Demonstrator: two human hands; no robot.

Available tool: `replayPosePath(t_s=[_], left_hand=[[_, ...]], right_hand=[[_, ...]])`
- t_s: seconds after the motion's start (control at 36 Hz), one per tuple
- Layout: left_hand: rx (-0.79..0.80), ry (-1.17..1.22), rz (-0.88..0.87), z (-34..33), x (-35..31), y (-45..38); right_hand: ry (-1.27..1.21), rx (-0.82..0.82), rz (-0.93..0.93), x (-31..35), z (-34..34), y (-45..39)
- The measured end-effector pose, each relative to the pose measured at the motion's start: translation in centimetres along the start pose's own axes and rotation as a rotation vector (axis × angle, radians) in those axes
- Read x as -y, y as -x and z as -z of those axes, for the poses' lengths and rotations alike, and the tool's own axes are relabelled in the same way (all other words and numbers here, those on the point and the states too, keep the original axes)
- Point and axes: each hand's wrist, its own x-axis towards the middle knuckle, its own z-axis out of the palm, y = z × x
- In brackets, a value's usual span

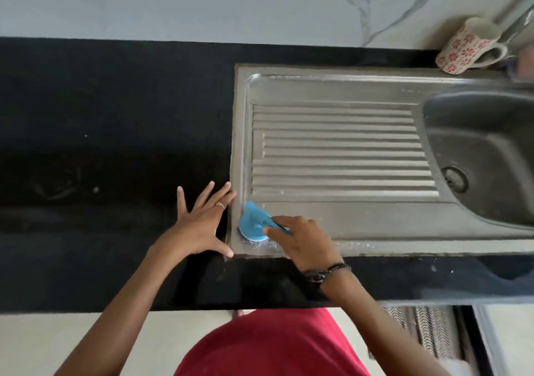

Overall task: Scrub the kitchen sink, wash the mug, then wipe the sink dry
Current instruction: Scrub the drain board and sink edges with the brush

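A steel sink (375,222) with a ribbed drainboard fills the right half of the view, its basin (491,150) and drain at the far right. My right hand (303,242) grips a blue scrubber (254,222) and holds it down on the drainboard's near left corner. My left hand (199,225) lies flat with spread fingers on the black counter, fingertips touching the sink's left rim. A white mug (468,47) with red flower prints stands at the back right corner, behind the sink.
The black counter (101,144) stretches to the left of the sink, backed by a pale marble-look wall. A metal tap (517,20) rises at the top right next to the mug. Below the counter's front edge, a floor and a wire rack show.
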Motion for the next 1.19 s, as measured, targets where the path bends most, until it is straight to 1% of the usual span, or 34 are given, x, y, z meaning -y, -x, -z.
replayPosePath(t_s=[0.06, 0.17, 0.22, 0.33, 0.39, 0.44, 0.53, 0.58, 0.67, 0.75, 0.83, 0.94, 1.06, 1.11, 1.19], left_hand=[[0.009, 0.0, -0.031, 0.0, 0.3, -0.1], [0.004, -0.018, -0.1, 0.0, 0.9, -0.4], [0.003, -0.029, -0.13, -0.1, 1.3, -0.5], [0.006, -0.053, -0.17, 0.1, 1.9, -0.2], [-0.004, -0.056, -0.177, 0.2, 1.9, -0.1], [-0.015, -0.057, -0.167, 0.4, 1.9, -0.1], [-0.027, -0.066, -0.163, 0.5, 2.1, -0.2], [-0.027, -0.059, -0.173, 0.5, 2.5, -0.4], [-0.012, -0.065, -0.171, 0.7, 2.9, -0.9], [-0.005, -0.07, -0.173, 1.0, 3.2, -1.5], [-0.012, -0.062, -0.177, 1.4, 3.3, -1.9], [-0.04, -0.062, -0.163, 2.1, 3.4, -2.4], [-0.027, -0.05, -0.139, 2.9, 3.1, -3.3], [-0.033, -0.051, -0.136, 3.3, 3.0, -4.0], [-0.052, -0.044, -0.136, 4.1, 2.9, -5.0]], right_hand=[[-0.035, -0.035, -0.046, -0.6, 0.0, 1.6], [0.099, -0.137, -0.083, 0.0, -1.2, 4.8], [0.099, -0.166, -0.085, 1.3, -2.3, 4.9], [0.074, -0.229, -0.107, 4.1, -3.7, 2.0], [0.077, -0.281, -0.133, 5.0, -3.6, -0.2], [0.028, -0.31, -0.176, 5.2, -3.1, -2.3], [-0.082, -0.305, -0.226, 4.6, -2.6, -3.2], [-0.102, -0.282, -0.227, 3.8, -2.9, -1.9], [-0.085, -0.244, -0.216, 2.9, -3.9, 1.3], [0.004, -0.271, -0.229, 3.1, -4.4, 2.7], [0.021, -0.298, -0.247, 4.0, -3.6, 0.0], [-0.001, -0.39, -0.274, 5.0, -1.1, -6.8], [-0.001, -0.447, -0.302, 6.6, 1.4, -12.6], [0.023, -0.452, -0.284, 7.1, 1.9, -13.7], [0.058, -0.436, -0.247, 6.8, 1.2, -12.2]])
